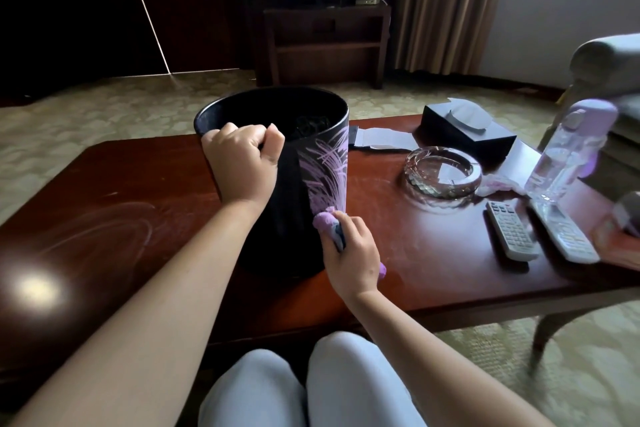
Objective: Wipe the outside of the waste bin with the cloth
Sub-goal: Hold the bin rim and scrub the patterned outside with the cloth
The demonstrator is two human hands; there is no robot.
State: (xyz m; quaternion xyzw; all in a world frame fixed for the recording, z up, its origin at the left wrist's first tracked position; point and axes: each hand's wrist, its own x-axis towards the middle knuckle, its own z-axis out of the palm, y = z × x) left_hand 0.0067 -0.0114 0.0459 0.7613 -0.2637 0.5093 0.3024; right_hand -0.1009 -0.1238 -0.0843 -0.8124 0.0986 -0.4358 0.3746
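A black round waste bin [287, 218] stands upright on the dark red wooden table [433, 253]. Pale purple wipe streaks shine on its right side. My left hand [242, 166] grips the near rim, fingers curled over the edge. My right hand [349, 250] holds a bunched purple cloth [325, 218] and presses it against the lower right wall of the bin. Something dark lies inside the bin, too dim to make out.
To the right on the table are a glass ashtray [443, 172], a black tissue box [467, 130], two remotes [512, 236], a clear bottle with a purple cap [568, 152] and a crumpled pink tissue [498, 185]. A sofa arm [606, 59] stands far right.
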